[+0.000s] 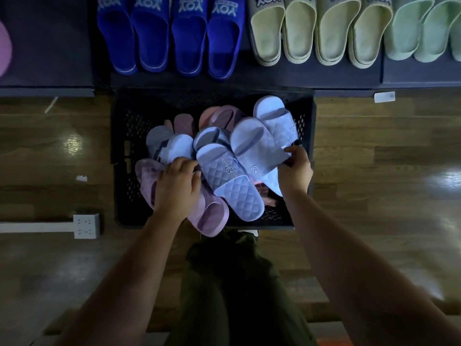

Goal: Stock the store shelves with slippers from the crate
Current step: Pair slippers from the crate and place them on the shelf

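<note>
A black perforated crate (pixel 122 136) stands on the wooden floor below the shelf, full of light blue and pink slippers. My right hand (pixel 294 171) grips the toe end of a light blue quilted slipper (pixel 257 146) lying near the crate's right side. My left hand (pixel 177 186) rests fingers-down on a pink slipper (pixel 212 216) at the crate's near left, touching a second light blue quilted slipper (pixel 232 183). Whether the left hand grips anything is unclear. The dark shelf (pixel 249 76) runs across the top.
On the shelf sit royal blue slippers (pixel 172 36), beige slippers (pixel 319 31) and pale green slippers (pixel 421 28). A pink object (pixel 3 48) shows at the far left. A white power strip (pixel 86 226) lies on the floor left of the crate.
</note>
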Available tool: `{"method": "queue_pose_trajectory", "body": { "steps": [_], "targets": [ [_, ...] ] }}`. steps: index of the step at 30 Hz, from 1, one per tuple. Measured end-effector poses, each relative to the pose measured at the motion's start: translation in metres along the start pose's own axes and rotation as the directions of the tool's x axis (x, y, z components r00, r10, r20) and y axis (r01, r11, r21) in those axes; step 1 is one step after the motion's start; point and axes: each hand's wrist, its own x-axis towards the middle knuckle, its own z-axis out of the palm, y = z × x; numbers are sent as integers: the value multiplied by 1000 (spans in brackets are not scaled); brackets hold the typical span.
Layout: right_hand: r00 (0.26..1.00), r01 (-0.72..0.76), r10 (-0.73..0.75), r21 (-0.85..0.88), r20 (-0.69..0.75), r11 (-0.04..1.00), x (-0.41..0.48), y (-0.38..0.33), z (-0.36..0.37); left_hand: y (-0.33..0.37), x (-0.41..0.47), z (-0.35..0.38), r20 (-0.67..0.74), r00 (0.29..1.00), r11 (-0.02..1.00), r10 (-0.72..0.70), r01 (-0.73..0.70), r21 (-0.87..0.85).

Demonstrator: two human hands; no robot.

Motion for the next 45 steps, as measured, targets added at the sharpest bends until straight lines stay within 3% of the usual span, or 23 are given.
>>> {"method": "queue_pose_trajectory", "body": {
  "steps": [4,7,10,14,18,20,24,32,38,41,45],
  "targets": [
    [984,172,-176,-164,-8,971,3,14,6,-4,5,4,-6,1000,1000,5,-5,-24],
    [985,165,-169,-126,-21,978,11,10,11,-8,6,10,-3,1000,1000,-12,12,-18],
    [997,70,-70,-5,36,998,17,0,17,-13,3,16,-2,1000,1000,-15,15,0],
    [981,-183,166,175,104,968,20,-9,30,-19,-1,22,16,1000,1000,-20,19,18],
    [931,-351,359,444,68,824,24,-21,39,-23,-4,26,-23,1000,1000,-12,13,24],
    [901,-408,424,500,87,764,26,-24,37,-24,-5,27,-42,999,1000,-7,8,19],
    [918,-391,367,484,147,783,26,-26,28,-26,-5,29,-46,999,1000,-2,3,30],
    [950,-311,287,396,120,864,-8,-24,5,-29,-33,8,-72,997,999,-14,17,41],
    [972,-230,235,331,25,915,-55,-24,-10,-43,-60,-13,-42,966,967,-253,253,-10],
    [969,-233,248,268,-22,935,-68,-21,-9,-48,-55,-15,-1,883,877,-470,467,-112],
    [960,-255,274,228,-53,940,-73,-15,-7,-61,-37,-5,155,760,748,-631,649,-140]
  ]
}}
